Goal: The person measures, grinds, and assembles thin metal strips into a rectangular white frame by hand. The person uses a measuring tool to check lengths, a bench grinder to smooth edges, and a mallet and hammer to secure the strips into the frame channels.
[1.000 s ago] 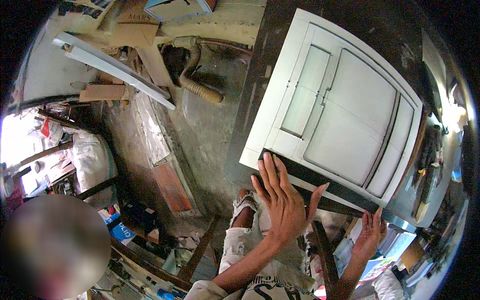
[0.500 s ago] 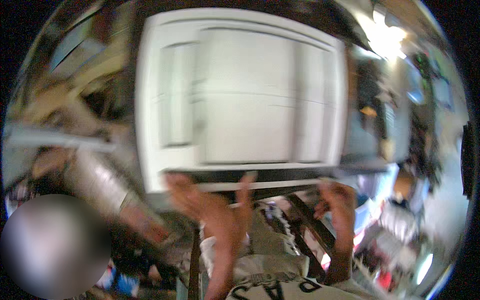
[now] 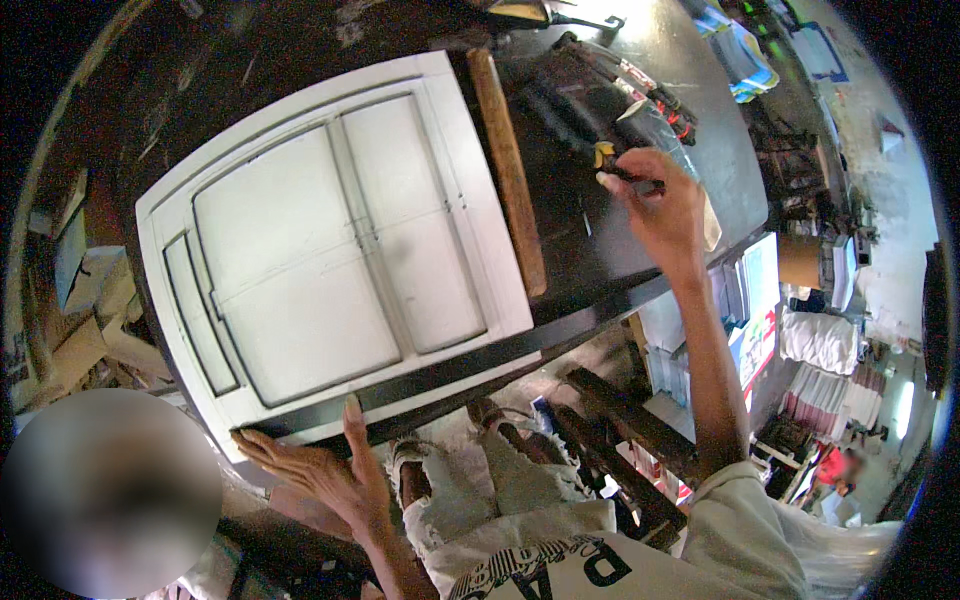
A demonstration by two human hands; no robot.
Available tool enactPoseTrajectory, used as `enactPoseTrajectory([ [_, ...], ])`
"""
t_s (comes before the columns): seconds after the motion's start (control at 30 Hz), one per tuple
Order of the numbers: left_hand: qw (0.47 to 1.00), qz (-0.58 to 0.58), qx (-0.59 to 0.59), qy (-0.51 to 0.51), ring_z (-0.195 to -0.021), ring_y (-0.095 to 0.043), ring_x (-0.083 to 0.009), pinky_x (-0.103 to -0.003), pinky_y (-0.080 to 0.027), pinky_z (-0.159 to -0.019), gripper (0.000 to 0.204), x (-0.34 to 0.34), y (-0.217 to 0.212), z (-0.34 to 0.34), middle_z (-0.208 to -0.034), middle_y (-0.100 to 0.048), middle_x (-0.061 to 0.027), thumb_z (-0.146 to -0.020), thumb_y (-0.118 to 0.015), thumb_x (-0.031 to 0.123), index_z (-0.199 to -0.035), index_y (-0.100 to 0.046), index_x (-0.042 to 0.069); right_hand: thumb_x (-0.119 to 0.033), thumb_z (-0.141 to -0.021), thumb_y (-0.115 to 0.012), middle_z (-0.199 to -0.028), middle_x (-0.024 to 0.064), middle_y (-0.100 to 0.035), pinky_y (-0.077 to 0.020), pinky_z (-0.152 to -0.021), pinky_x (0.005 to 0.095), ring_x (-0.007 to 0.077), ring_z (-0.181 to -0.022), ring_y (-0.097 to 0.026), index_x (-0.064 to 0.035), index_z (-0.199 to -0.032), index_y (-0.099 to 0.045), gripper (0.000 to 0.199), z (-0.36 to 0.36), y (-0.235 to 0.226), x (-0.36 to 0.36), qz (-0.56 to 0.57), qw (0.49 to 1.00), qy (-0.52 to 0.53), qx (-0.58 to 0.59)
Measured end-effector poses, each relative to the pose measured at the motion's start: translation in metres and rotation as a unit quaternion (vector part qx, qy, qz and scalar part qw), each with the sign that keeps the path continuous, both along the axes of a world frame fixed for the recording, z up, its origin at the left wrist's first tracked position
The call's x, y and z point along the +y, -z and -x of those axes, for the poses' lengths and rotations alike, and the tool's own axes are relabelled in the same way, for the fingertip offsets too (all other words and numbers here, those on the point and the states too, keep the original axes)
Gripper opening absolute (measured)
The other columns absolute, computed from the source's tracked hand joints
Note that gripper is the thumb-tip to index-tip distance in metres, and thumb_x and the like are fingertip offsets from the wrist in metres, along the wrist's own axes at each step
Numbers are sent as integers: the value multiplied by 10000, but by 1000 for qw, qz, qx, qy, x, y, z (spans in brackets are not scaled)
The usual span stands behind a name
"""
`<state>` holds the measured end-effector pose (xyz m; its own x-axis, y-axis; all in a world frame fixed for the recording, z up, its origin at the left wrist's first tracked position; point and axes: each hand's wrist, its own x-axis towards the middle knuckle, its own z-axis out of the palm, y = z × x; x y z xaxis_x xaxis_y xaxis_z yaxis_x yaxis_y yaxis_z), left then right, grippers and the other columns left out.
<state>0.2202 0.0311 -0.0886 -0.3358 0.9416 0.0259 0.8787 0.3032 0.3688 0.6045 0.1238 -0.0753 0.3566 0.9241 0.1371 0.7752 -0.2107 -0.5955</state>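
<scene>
A white panel [image 3: 290,270] with grooved rectangular outlines lies on the dark tabletop in front of me. Across its near edge runs a long black strip [image 3: 440,368], reaching past the panel on the right. My left hand [image 3: 320,482] rests at the strip's left end near the panel's corner, fingers stretched out and thumb on the strip. Over the tabletop to the right, my right hand [image 3: 668,210] is closed in a pinch around a small dark tool with a yellow end [image 3: 604,154]. Its exact kind is hard to make out.
A wooden bar [image 3: 508,175] lies along the panel's right side. Beyond my right hand are a clear-and-dark cylinder [image 3: 652,130] and red-and-black handled tools [image 3: 650,92]. Stacked sheets [image 3: 825,395] stand off to the right. Another person [image 3: 835,468] is farther right.
My right hand has moved from the near edge out over the tabletop at right, and now pinches a small tool. The view has turned; my left hand still rests on the strip.
</scene>
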Motion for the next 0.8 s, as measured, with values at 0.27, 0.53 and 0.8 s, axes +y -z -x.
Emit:
enactPoseTrajectory([
  [0.27, 999, -42, -17, -15, -1484, -108, -371, -525, -167, -1194, 1060, -3, 12, 2, -1605, -67, -229, -831, -732, 491, -1549, -105, 27, -129, -821, -775, -846, 85, -710, -526, -636, 286, 138, -718, -670, -11, -954, -680, 202, 49, -15, -21, 50, 995, -69, 52],
  [0.53, 1000, -12, -4, -24, -1479, -103, -386, -542, -132, -1198, 1081, 0, 11, 4, -1604, -31, -230, -818, -752, 477, -1543, -97, 13, -184, -721, -780, -745, 144, -689, -537, -626, 366, 255, -687, -701, 16, -1060, -608, 429, 57, -12, 18, 37, 990, -100, -91],
  [0.8, 999, -16, -29, -27, -1486, -61, -386, -560, -121, -1191, 1064, 1, 10, -3, -1592, -37, -250, -862, -580, 649, -1541, -83, -3, -184, -796, -699, -997, 185, -658, -522, -886, 483, 346, -1017, -634, -70, -906, -668, 162, -2, -63, 36, 67, 974, 27, -213],
])
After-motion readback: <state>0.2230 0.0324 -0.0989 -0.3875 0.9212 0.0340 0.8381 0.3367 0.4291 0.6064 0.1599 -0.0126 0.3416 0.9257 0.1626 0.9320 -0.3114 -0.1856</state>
